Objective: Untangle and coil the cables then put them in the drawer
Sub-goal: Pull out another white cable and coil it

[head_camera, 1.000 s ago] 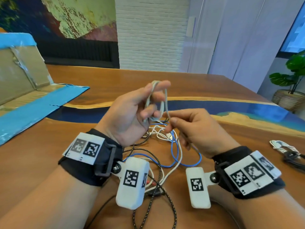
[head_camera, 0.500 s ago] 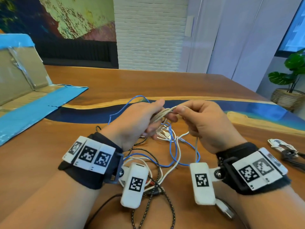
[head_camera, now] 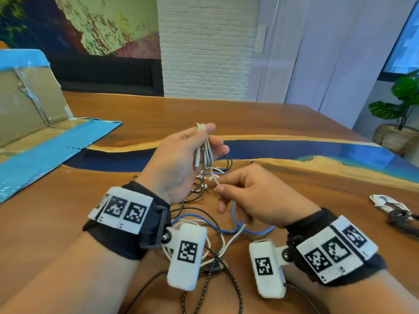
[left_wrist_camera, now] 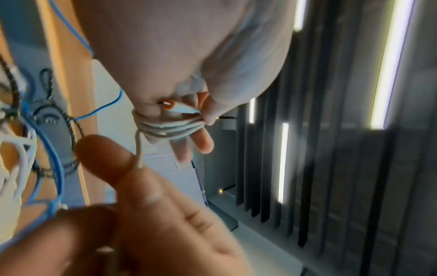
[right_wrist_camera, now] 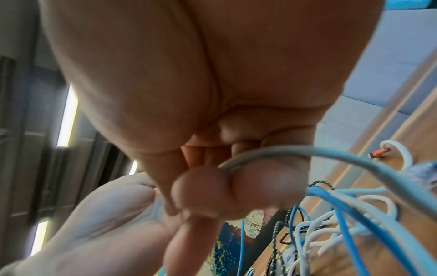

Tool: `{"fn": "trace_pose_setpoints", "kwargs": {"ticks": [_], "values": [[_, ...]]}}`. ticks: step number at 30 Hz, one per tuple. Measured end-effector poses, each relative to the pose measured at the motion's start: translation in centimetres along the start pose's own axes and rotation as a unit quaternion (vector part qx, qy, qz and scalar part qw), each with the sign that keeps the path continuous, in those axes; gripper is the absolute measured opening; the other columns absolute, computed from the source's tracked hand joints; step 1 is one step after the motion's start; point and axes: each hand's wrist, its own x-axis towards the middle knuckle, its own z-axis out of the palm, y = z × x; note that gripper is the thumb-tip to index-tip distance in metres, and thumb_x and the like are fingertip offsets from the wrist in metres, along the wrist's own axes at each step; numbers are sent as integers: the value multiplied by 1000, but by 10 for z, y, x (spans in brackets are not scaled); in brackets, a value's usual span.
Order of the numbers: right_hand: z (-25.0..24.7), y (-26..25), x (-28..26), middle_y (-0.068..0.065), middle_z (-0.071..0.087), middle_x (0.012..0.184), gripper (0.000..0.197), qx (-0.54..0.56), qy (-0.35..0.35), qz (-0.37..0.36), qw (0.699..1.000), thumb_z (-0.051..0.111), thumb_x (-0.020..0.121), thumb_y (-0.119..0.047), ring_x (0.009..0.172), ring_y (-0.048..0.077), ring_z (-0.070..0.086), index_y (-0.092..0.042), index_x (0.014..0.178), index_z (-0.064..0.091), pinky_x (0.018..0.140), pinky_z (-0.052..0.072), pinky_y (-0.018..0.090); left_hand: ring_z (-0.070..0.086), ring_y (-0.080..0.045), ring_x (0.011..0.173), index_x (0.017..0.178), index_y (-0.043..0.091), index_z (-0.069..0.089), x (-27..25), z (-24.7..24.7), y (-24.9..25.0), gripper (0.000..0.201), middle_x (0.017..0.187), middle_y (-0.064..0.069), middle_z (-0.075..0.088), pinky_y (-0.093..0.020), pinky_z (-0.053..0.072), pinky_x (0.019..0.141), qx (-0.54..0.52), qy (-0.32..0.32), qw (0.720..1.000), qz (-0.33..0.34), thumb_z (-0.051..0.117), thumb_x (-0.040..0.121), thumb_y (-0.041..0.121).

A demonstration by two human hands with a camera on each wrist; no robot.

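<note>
My left hand [head_camera: 205, 143] is raised above the table, palm toward me, with a white cable coil [head_camera: 204, 148] looped over its fingers; the thumb pins the loops and a plug. In the left wrist view the coil [left_wrist_camera: 165, 128] wraps several fingers. My right hand [head_camera: 218, 189] pinches the free white strand [right_wrist_camera: 260, 151] just below the coil. Beneath both hands lies a tangle of blue [head_camera: 235, 225], white [head_camera: 233, 240] and black braided [head_camera: 217, 232] cables on the wooden table [head_camera: 249, 123].
An open cardboard box with blue tape [head_camera: 29, 123] lies at the left. A bundled white and black cable [head_camera: 390, 207] rests at the table's right edge. A potted plant [head_camera: 399, 109] stands beyond the right side.
My left hand rose and turned palm up with another loop on its fingers. My right hand dropped lower along the white strand, away from the left hand.
</note>
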Motion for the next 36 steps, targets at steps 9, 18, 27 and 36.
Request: {"fn": "trace_pose_setpoints", "kwargs": {"ticks": [9,18,27,36], "values": [[-33,-3,-10,-14,60,53,13,70,137,-102,983,67,95,-11,54,0,50,-6,87,76,55,39,16,46,-25,56,81,6,71,-10,5,-9,49,58,-8,52,-36,46,69,272,-151,950,-37,42,110,32],[-28,10,2,-3,72,84,13,66,228,-144,961,77,86,-20,79,8,64,-31,92,82,73,48,17,8,-17,49,59,18,49,-13,8,-4,51,52,4,15,-27,34,52,65,-185,972,-126,41,105,39],[-3,8,12,24,74,110,25,284,176,-61,940,53,102,-8,104,38,72,1,115,73,93,59,50,10,-14,46,61,17,48,-7,12,-11,53,49,6,17,-28,31,52,5,-86,991,-99,40,109,39],[8,10,15,31,73,98,16,340,188,-39,921,61,97,-4,88,41,72,-1,103,77,82,62,43,27,-10,42,72,13,48,-4,14,-14,46,49,7,29,-33,31,59,118,-28,992,-23,39,111,37]]}}
